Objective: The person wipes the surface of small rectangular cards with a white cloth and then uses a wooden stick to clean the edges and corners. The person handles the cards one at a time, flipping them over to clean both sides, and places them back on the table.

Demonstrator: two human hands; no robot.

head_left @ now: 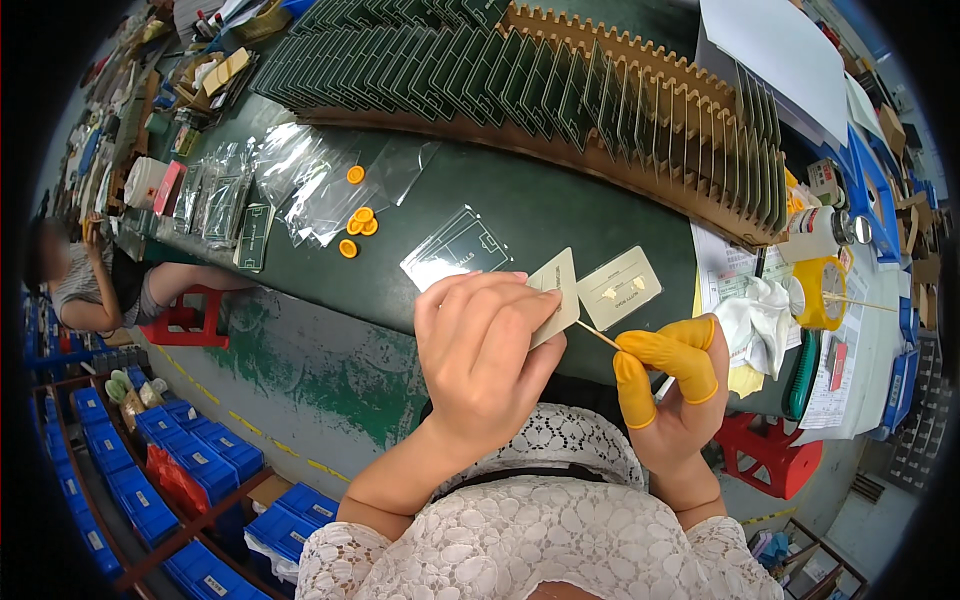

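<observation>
My left hand [478, 350] pinches a small cream card [555, 288], tilted up off the table. Yellow finger cots cover several fingers of my right hand [672, 380]. These fingers are closed on a thin wooden stick [602, 337], whose far tip is at the lower edge of the held card; I cannot tell if it touches. Just beyond lies a second cream card [622, 290] with small gold-coloured pieces on it. Left of the held card, a dark green card [462, 252] in a clear sleeve lies on the green table [400, 290].
Rows of green cards [440, 75] stand in a long slotted cardboard rack [650, 185] at the back. Yellow-orange round pieces [363, 220] and clear plastic bags [310, 185] lie left. Yellow tape [822, 290], a bottle [812, 235] and white cloth [757, 325] are right. A person [85, 280] sits far left.
</observation>
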